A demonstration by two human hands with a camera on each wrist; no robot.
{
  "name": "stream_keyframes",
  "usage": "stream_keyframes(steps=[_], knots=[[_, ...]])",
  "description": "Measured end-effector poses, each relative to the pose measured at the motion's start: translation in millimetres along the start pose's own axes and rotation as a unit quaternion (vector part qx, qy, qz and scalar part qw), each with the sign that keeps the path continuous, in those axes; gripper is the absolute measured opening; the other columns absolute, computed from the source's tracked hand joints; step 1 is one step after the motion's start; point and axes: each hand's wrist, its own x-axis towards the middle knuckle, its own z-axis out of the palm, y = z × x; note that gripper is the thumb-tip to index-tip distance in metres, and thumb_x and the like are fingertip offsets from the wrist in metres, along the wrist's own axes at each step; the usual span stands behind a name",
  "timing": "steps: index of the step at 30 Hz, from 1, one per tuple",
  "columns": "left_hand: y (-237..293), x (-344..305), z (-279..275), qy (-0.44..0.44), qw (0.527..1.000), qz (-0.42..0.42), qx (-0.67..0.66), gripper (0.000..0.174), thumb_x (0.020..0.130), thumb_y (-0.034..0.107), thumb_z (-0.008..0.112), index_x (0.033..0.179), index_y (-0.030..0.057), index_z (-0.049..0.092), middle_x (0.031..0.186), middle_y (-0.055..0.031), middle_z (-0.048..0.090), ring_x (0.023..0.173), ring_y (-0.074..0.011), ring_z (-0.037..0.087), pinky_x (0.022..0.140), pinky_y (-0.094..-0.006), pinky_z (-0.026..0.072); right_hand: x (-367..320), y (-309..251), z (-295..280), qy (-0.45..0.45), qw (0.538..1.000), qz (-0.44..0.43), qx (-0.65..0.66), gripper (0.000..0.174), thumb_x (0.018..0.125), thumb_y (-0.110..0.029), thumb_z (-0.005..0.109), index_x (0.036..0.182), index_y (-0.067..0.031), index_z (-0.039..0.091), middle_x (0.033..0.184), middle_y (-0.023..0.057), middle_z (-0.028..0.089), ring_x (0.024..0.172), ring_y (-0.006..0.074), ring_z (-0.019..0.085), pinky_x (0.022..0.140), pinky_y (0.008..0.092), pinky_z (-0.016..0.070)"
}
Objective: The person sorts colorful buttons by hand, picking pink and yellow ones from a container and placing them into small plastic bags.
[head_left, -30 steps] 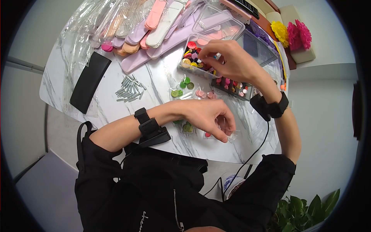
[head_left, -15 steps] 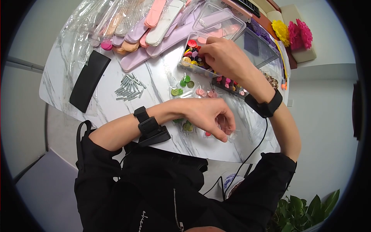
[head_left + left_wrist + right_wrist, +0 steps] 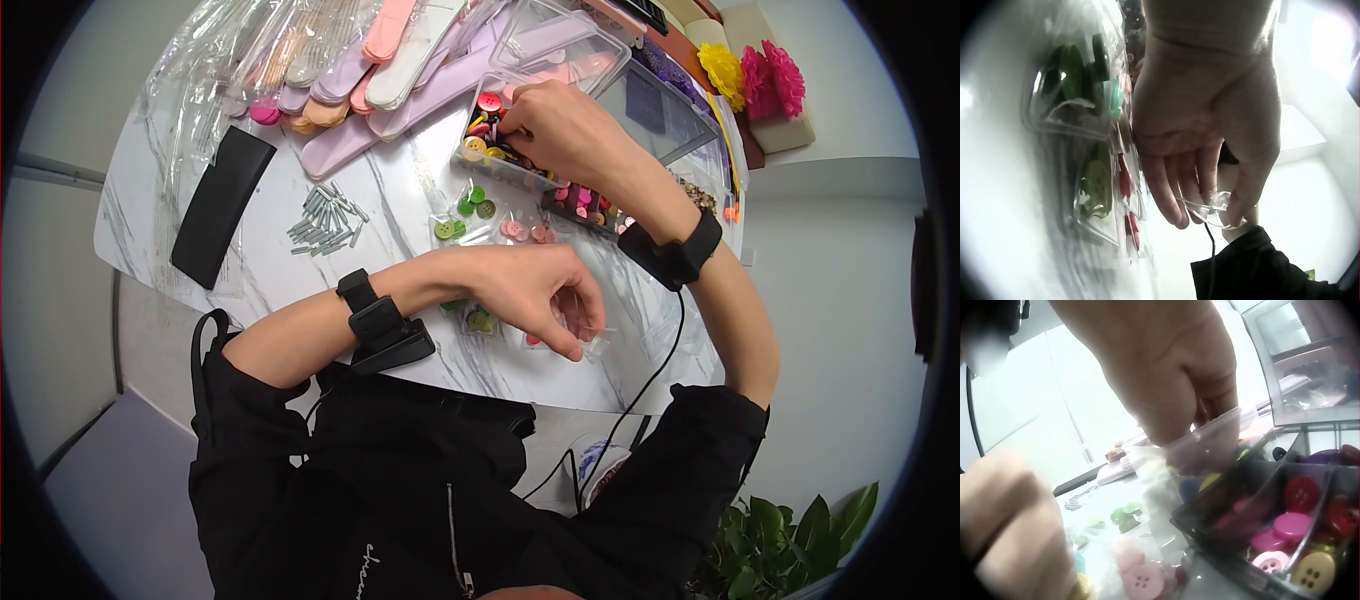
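Over the front of the table, my left hand (image 3: 535, 295) pinches a small clear plastic bag (image 3: 1213, 212) between thumb and fingers. My right hand (image 3: 570, 130) reaches down into a clear plastic box (image 3: 515, 177) full of mixed buttons (image 3: 475, 148). Its fingertips are behind the translucent box wall in the right wrist view, and I cannot tell whether they grip a button. Beside that box, a dark divided case (image 3: 1222, 559) holds pink, red and tan buttons. Small clear bags of green buttons (image 3: 470, 204) and pink buttons (image 3: 525, 232) lie between the hands.
Small silvery rods (image 3: 328, 218) lie in a pile to the left, near a black flat case (image 3: 222, 208). Pastel strips (image 3: 340, 147) and clear wrappers (image 3: 215, 75) cover the back. A black cable (image 3: 660, 370) hangs from the right wrist past the table edge.
My right hand has sunk deeper into the button box, its thumb and forefinger no longer visible above the buttons. My left hand keeps its hold on the small bag. The head view has shifted slightly.
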Motion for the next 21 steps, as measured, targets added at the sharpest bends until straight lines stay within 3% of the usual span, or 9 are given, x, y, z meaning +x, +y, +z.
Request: stream_keyframes(steps=[10, 14, 17, 18, 21], knots=[[-2, 1, 0, 0.003, 1.0, -0.002, 0.0, 0.035, 0.078, 0.013, 0.077, 0.106, -0.0043, 0.065, 0.098, -0.0072, 0.067, 0.089, -0.0116, 0.064, 0.081, -0.0243, 0.0531, 3, -3, 2, 0.019, 1.0, 0.012, -0.001, 0.017, 0.071, -0.009, 0.063, 0.083, 0.0011, 0.07, 0.077, 0.0182, 0.062, 0.076, 0.0376, 0.061, 0.07, 0.0427, 0.0502], [-2, 0, -2, 0.007, 1.0, 0.012, 0.003, 0.035, 0.078, 0.013, 0.077, 0.106, -0.0044, 0.065, 0.099, -0.0078, 0.068, 0.089, -0.0114, 0.064, 0.08, -0.0243, 0.0533, -8, 2, -9, 0.07, 0.994, -0.05, 0.06, 0.016, 0.074, -0.006, 0.065, 0.088, 0.0017, 0.069, 0.075, 0.0148, 0.063, 0.068, 0.0292, 0.063, 0.065, 0.0379, 0.0511], [4, -2, -2, 0.014, 1.0, 0.015, 0.009, 0.033, 0.079, 0.012, 0.076, 0.106, -0.0045, 0.065, 0.099, -0.0084, 0.068, 0.09, -0.0115, 0.064, 0.08, -0.0245, 0.0535, -26, -5, -28, 0.026, 0.959, 0.104, 0.263, 0.015, 0.082, -0.006, 0.067, 0.093, 0.0037, 0.068, 0.074, 0.0088, 0.064, 0.064, 0.0151, 0.062, 0.059, 0.0301, 0.0502], [10, -4, -2, 0.019, 1.0, 0.008, 0.016, 0.032, 0.08, 0.012, 0.076, 0.105, -0.0045, 0.065, 0.099, -0.0087, 0.068, 0.092, -0.0118, 0.064, 0.081, -0.0248, 0.0536, -30, -6, -33, 0.025, 0.959, 0.104, 0.263, 0.015, 0.082, -0.006, 0.067, 0.093, 0.0037, 0.068, 0.074, 0.0088, 0.064, 0.064, 0.0151, 0.062, 0.059, 0.0301, 0.0502], [7, -3, -3, 0.035, 0.999, 0.021, 0.016, 0.03, 0.082, 0.01, 0.073, 0.106, -0.0041, 0.064, 0.101, -0.0091, 0.067, 0.095, -0.0123, 0.063, 0.082, -0.0255, 0.0536, -43, -6, -46, 0.011, 0.881, 0.21, 0.425, 0.017, 0.087, -0.009, 0.067, 0.095, 0.0055, 0.067, 0.077, 0.0051, 0.064, 0.063, 0.0068, 0.058, 0.057, 0.0229, 0.0479]])
